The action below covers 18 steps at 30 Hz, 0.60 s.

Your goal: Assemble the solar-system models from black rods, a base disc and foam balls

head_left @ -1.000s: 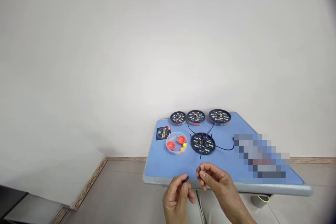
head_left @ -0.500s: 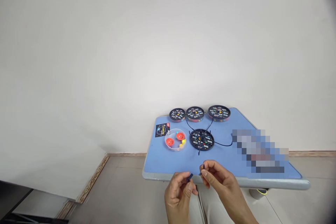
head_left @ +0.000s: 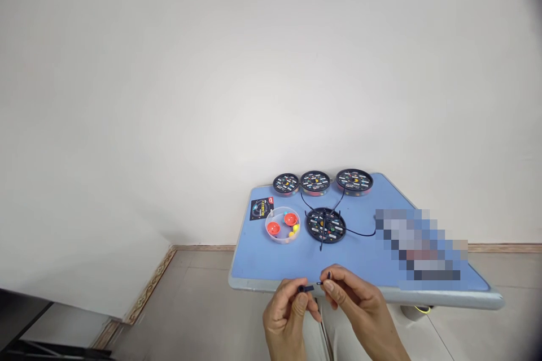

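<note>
My left hand [head_left: 287, 309] pinches a small dark rod piece [head_left: 305, 288] just below the near edge of the blue table [head_left: 271, 259]. Facing it, my right hand [head_left: 354, 299] pinches another small dark piece [head_left: 327, 277], and the two pieces meet tip to tip between my fingers. Beyond them on the table lies a black round disc [head_left: 326, 225] with thin black wire arms sticking out of it. To its left stands a clear round dish [head_left: 283, 225] holding two red half-shells and small coloured balls.
Three more black round discs [head_left: 314, 181] line the table's far edge by the white wall. A small black card [head_left: 261, 208] lies at the far left corner. A blurred patch [head_left: 419, 245] covers the right side of the table. Tiled floor lies to the left.
My hands have come together, so the two small dark pieces now touch. The view has tilted slightly, shifting the table upward in the frame.
</note>
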Motion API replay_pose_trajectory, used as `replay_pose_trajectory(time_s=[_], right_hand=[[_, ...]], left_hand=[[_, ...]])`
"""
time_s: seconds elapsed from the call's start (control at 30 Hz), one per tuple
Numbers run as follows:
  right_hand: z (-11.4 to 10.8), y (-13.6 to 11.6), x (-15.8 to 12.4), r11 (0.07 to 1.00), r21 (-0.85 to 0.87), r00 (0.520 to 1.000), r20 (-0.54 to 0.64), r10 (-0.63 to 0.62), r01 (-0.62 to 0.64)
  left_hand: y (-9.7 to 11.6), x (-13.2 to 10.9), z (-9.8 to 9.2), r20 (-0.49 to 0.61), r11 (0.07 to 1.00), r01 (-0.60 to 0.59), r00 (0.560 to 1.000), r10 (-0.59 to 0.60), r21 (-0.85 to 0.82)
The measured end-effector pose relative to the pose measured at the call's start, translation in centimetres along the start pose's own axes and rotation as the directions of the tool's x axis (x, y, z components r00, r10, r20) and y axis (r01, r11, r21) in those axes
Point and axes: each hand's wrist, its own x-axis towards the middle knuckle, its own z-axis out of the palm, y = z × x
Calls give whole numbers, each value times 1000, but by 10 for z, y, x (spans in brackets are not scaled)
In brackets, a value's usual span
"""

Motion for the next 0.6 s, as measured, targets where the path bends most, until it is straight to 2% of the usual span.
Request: replay_pose_trajectory(time_s=[0.17,0.6], right_hand=[[0,10,-2,995,-46,996,3,-93,93],[-2,11,-5,982,-112,988,-25,-153,149]], left_hand=[[1,1,4,-16,1000,18,1000,-18,-14],[1,1,10,-1,997,44,999,-44,-57]])
